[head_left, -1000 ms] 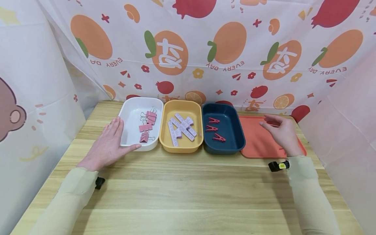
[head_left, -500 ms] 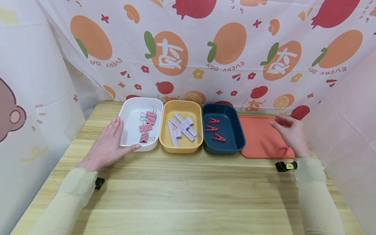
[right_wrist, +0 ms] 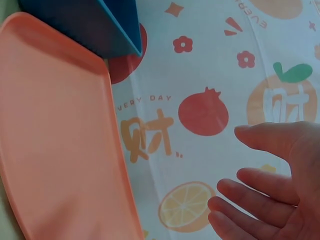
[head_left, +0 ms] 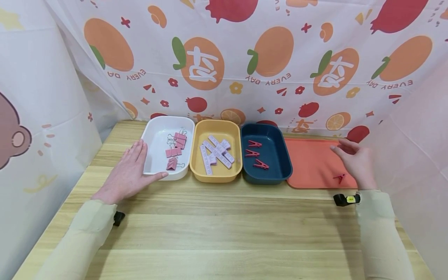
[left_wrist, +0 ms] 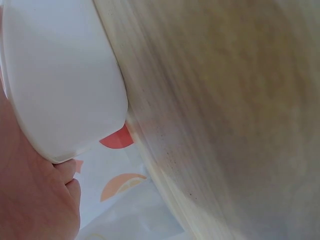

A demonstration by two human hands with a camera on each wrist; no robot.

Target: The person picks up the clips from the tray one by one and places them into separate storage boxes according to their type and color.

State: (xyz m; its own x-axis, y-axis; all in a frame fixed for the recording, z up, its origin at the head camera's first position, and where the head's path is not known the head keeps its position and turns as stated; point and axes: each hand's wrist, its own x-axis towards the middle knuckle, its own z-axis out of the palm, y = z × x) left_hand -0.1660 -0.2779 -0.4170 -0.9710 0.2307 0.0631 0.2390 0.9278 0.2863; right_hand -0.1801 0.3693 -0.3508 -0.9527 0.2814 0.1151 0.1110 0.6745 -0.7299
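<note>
Your head camera looks forward and down across the wooden table (head_left: 224, 217) from above. Your left wrist view sits tight against the white bin (left_wrist: 65, 75), sharing it with the head view; your right wrist view skims the orange tray (right_wrist: 55, 150), facing the curtain.

Wooden table (head_left: 224, 229) with bins, tray (head_left: 308, 163)

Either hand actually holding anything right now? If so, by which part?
Nothing is held. The left hand lies flat against the outer side of the white bin, fingers straight. The right hand hovers over the orange tray, fingers loose and empty, near a red clip.
</note>
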